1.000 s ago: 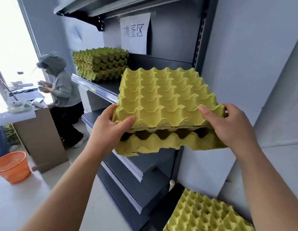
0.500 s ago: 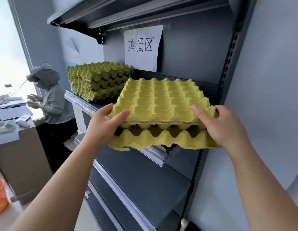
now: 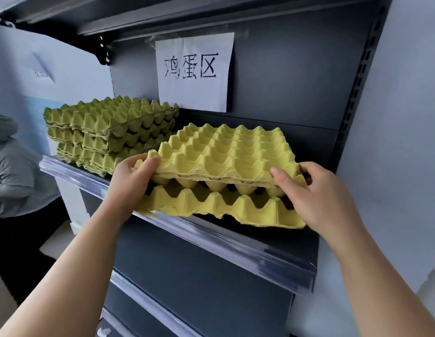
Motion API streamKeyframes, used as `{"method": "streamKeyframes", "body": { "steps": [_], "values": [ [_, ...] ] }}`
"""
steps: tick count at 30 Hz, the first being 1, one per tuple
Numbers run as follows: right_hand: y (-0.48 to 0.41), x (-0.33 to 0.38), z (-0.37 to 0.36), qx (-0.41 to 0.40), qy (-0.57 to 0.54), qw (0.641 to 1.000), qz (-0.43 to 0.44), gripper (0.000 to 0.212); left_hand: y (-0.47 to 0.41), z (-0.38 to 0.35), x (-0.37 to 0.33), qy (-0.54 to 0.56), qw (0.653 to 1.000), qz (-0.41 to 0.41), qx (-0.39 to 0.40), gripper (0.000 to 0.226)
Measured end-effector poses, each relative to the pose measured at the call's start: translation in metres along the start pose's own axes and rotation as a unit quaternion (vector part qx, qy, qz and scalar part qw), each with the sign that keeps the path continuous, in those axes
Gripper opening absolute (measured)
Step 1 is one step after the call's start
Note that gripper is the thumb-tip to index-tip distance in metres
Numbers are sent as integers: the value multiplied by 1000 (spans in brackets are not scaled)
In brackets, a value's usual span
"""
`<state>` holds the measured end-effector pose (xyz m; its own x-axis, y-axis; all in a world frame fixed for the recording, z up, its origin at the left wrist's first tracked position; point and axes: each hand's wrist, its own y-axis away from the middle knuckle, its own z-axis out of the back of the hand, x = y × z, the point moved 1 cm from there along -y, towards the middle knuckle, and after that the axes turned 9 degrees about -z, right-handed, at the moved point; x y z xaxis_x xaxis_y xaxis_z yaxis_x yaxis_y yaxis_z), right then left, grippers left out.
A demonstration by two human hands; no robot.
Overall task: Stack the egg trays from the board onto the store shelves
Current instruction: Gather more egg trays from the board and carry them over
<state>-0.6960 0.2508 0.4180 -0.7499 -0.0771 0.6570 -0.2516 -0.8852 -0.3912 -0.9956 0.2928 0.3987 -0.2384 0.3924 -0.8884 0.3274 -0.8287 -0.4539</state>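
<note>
Between my hands is a yellow egg tray pack (image 3: 226,166), one tray closed upside down over another. My left hand (image 3: 131,183) grips its left edge and my right hand (image 3: 318,198) grips its right edge. The pack hovers over the front lip of the dark grey shelf (image 3: 211,237), on the shelf's right half, its front edge overhanging the lip. A stack of several similar green-yellow egg trays (image 3: 109,132) stands on the left half of the same shelf, close beside the held pack.
A white paper sign (image 3: 193,71) with handwritten characters hangs on the shelf's back panel. Another shelf (image 3: 163,13) runs overhead and lower shelves (image 3: 148,305) sit below. A person in grey (image 3: 10,171) stands at the far left. A pale wall (image 3: 401,142) bounds the right.
The held tray pack has moved forward and up to the shelf, from in front of it to over its front lip. My view has moved closer to the shelf.
</note>
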Motion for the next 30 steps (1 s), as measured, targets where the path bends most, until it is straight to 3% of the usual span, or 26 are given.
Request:
{"method": "streamKeyframes", "body": {
  "steps": [3, 19, 25, 30],
  "values": [
    [6, 14, -14, -22, 18, 999, -26, 61, -26, 8, 12, -7, 1000, -5, 24, 37],
    [19, 54, -75, -36, 91, 984, -145, 61, -89, 16, 73, -60, 985, -18, 163, 42],
    [23, 55, -80, -42, 136, 979, -148, 62, -85, 19, 70, -138, 972, -119, 149, 37],
    [35, 62, -67, -91, 181, 974, -106, 54, -72, 16, 53, -251, 922, -282, 87, 38]
  ]
}}
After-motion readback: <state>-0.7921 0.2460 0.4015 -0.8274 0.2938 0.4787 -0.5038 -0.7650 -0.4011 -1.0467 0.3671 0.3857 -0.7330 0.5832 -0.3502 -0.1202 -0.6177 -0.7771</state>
